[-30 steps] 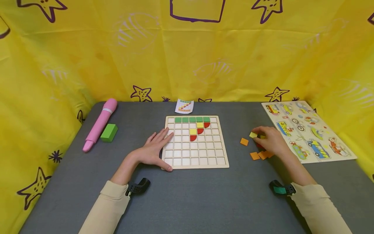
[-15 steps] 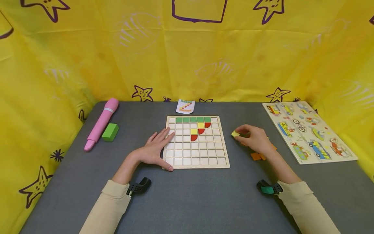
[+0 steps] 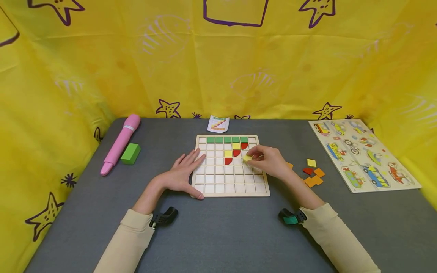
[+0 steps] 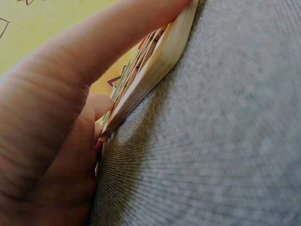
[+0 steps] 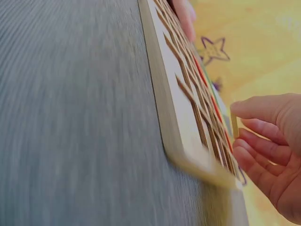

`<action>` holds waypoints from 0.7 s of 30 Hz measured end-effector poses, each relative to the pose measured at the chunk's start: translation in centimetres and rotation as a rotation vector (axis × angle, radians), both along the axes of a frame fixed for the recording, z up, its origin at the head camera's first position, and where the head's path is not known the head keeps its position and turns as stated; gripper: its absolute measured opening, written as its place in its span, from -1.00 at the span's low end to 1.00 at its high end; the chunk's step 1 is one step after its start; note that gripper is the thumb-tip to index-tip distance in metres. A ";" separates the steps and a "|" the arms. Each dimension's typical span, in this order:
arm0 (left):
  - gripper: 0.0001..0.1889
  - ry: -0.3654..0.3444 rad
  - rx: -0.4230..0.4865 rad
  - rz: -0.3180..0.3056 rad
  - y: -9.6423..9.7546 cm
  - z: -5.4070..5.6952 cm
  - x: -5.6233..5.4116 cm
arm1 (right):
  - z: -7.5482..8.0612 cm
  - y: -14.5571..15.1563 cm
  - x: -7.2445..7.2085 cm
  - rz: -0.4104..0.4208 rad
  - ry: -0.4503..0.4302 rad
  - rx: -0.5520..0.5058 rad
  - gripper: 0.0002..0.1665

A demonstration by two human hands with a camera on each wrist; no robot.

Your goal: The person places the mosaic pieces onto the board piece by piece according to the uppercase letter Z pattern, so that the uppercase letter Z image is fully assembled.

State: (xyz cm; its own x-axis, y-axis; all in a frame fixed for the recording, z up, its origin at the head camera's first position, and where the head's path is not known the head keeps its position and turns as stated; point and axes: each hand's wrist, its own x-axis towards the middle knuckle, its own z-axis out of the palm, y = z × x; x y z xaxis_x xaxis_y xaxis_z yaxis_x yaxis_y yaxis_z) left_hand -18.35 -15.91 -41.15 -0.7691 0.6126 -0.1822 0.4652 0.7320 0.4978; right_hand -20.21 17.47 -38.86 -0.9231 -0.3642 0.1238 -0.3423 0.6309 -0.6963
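Note:
A wooden grid board (image 3: 232, 195) lies in the middle of the table in the head view. Its top row holds several green square tiles (image 3: 227, 140); yellow squares (image 3: 228, 153) and red quarter-round tiles (image 3: 228, 161) step down diagonally below. My left hand (image 3: 179, 175) rests spread on the board's left edge, thumb at the near left corner. Between thumb and fingertips my right hand (image 3: 269, 161) pinches a yellow square tile (image 3: 247, 158) over the board's right half. The right wrist view shows that tile (image 5: 234, 123) edge-on beside the grid.
Loose orange tiles (image 3: 310, 182), a red tile (image 3: 308, 171) and a yellow tile (image 3: 311, 163) lie right of the board. A pattern card (image 3: 218, 124) sits behind it. A vehicle picture board (image 3: 365, 155) is at right; a pink microphone-shaped object (image 3: 121, 144) and green block (image 3: 131, 153) at left.
My right hand has carried the yellow tile leftward from the loose tiles to over the grid board, uncovering the pile. My left hand has stayed on the board's edge.

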 end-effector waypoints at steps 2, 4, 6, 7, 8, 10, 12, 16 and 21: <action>0.38 -0.002 -0.004 0.001 0.0 0.0 0.0 | 0.0 -0.9 0.0 0.029 0.006 -0.013 -0.76; 0.38 0.000 0.001 -0.002 0.0 0.1 0.1 | 0.0 -1.8 0.0 0.061 0.016 -0.021 -0.79; 0.38 0.001 0.009 -0.004 0.1 0.2 0.1 | -0.1 -2.7 -0.1 0.097 0.030 -0.026 -0.82; 0.37 0.003 0.012 -0.004 0.1 0.2 0.2 | -0.1 -3.2 -0.2 0.113 0.032 -0.028 -0.83; 0.37 0.005 0.016 -0.004 0.1 0.2 0.2 | -0.1 -3.6 -0.2 0.130 0.038 -0.026 -0.84; 0.37 0.007 0.020 -0.004 0.1 0.3 0.2 | -0.1 -4.4 -0.3 0.155 0.050 -0.015 -0.85; 0.37 0.009 0.018 -0.001 0.0 0.3 0.2 | -0.1 -5.2 -0.5 0.175 0.066 0.010 -0.86; 0.37 0.015 0.016 -0.004 0.0 0.2 0.2 | -0.3 -6.5 -1.0 0.210 0.121 0.070 -0.90; 0.37 0.013 0.013 -0.006 0.0 0.2 0.2 | -0.7 -7.3 -1.4 0.259 0.176 0.090 -0.93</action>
State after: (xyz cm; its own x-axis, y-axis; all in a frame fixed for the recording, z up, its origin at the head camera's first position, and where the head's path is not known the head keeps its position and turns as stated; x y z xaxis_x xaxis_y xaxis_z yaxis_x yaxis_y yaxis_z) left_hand -18.17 -15.92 -40.93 -0.7674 0.6198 -0.1643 0.4760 0.7224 0.5016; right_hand -21.58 10.20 -39.58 -0.7657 -0.6007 0.2299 -0.6097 0.5637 -0.5572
